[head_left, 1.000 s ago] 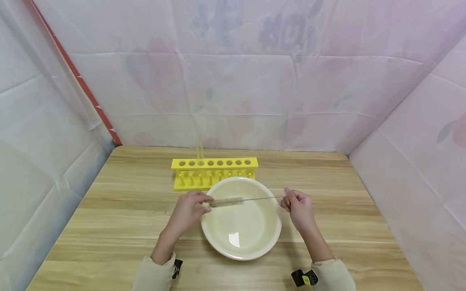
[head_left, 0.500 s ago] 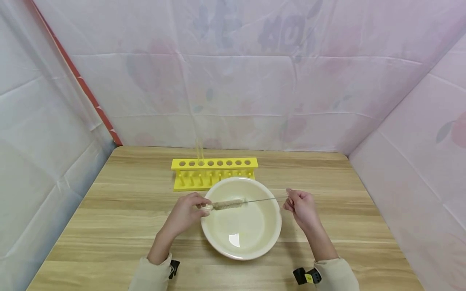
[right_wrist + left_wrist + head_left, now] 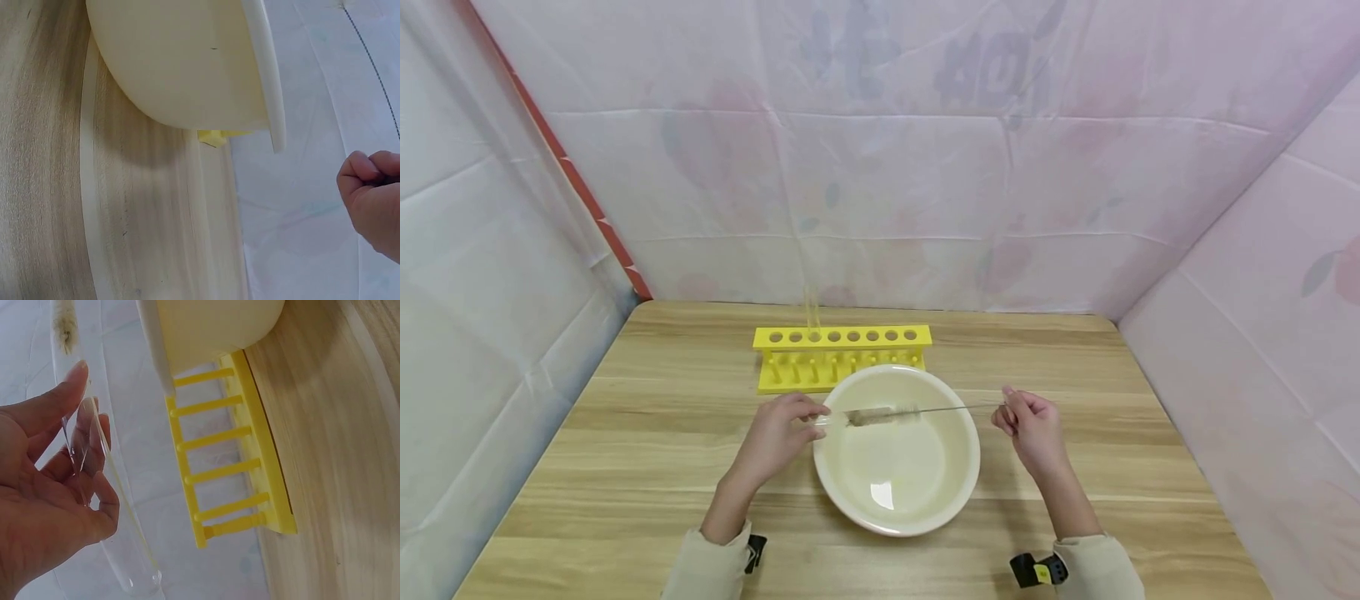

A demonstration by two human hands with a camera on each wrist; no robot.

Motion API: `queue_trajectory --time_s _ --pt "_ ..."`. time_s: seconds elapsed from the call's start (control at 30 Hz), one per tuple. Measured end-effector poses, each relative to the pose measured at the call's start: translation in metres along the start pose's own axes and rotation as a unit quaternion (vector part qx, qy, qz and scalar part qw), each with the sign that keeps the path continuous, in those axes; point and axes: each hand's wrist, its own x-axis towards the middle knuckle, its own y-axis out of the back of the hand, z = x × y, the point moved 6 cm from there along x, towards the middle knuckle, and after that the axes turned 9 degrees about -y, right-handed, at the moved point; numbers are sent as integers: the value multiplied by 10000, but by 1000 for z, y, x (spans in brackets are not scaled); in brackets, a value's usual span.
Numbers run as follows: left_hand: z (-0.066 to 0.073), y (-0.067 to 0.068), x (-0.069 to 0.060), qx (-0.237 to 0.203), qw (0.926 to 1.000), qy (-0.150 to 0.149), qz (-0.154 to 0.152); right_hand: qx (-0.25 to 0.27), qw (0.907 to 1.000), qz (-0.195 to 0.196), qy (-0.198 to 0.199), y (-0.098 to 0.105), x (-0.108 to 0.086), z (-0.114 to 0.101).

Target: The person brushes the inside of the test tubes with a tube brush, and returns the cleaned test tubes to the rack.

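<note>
Over the left rim of a cream basin point(image 3: 895, 521), the left hand point(image 3: 777, 435) grips a clear glass test tube point(image 3: 128, 556), its rounded end showing below the fingers in the left wrist view. A bristle brush point(image 3: 880, 415) lies above the basin, its tip end within the tube; where the tube's mouth sits is hard to tell. To the right of the basin, the right hand point(image 3: 1032, 429) pinches the brush's thin twisted wire point(image 3: 374, 62).
Behind the basin stands a yellow test tube rack point(image 3: 842, 337), its front partly hidden by the rim. Another clear tube point(image 3: 812, 312) stands upright in it. Patterned cloth point(image 3: 887, 183) hangs behind and beside the wooden table point(image 3: 647, 433).
The right hand has moved to the right with the wire, and the bristles have shifted right, away from the left fingers. The left hand has moved slightly left.
</note>
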Motion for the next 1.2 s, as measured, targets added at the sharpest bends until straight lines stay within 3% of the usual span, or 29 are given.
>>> queue_trajectory --time_s 0.23,0.37,0.6,0.83,0.97,1.2 --pt "-5 -1 -4 4 10000 35 43 107 9942 200 -1049 10 1 10" --pt "-8 -2 -6 -51 9998 188 -57 169 9917 156 -1269 11 0 12" --pt "-10 -3 -8 -344 9985 362 -223 -190 9985 42 -510 11 -1 6" --pt "-13 -3 -11 -780 9948 181 -622 -220 9997 11 138 13 -2 2" --pt "-15 -4 -13 -983 9914 204 -842 -131 9994 -1 316 13 -3 1" --pt "-16 -2 -12 -965 9918 344 -769 -202 9992 65 338 15 -3 1"
